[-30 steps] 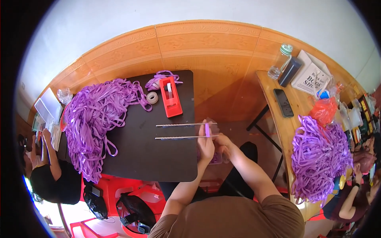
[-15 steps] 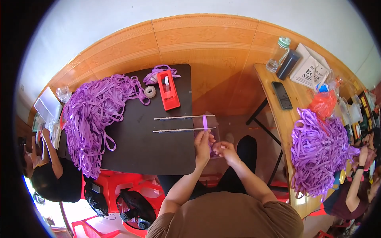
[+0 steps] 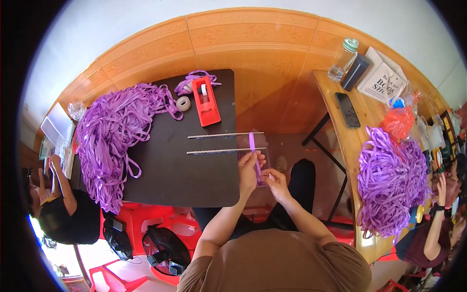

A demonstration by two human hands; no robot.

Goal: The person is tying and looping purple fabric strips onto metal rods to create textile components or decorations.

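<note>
Two thin metal rods (image 3: 214, 151) lie parallel on the dark table, their right ends sticking out past its edge. A purple ribbon (image 3: 252, 141) is looped around both rods near those ends. My left hand (image 3: 248, 171) is closed just below the nearer rod, pinching the ribbon between thumb and fingers. Its tail hangs down between my hands. To the right and a little lower, my right hand (image 3: 276, 186) has its thumb and forefinger pinched together on the tail. Below them, partly hidden, is a clear plastic box (image 3: 264, 159).
The dark table (image 3: 170, 180) carries a large heap of purple ribbon (image 3: 114, 131), a tape roll (image 3: 183, 103) and a red tape dispenser (image 3: 206, 109). On the wooden table (image 3: 323, 90) at right are a phone (image 3: 347, 110), bottles and more ribbon (image 3: 389, 185). People sit at both sides.
My right hand has come in to the hanging ribbon tail and its fingers have closed on it. The left hand keeps its pinch. The whole view has shifted slightly.
</note>
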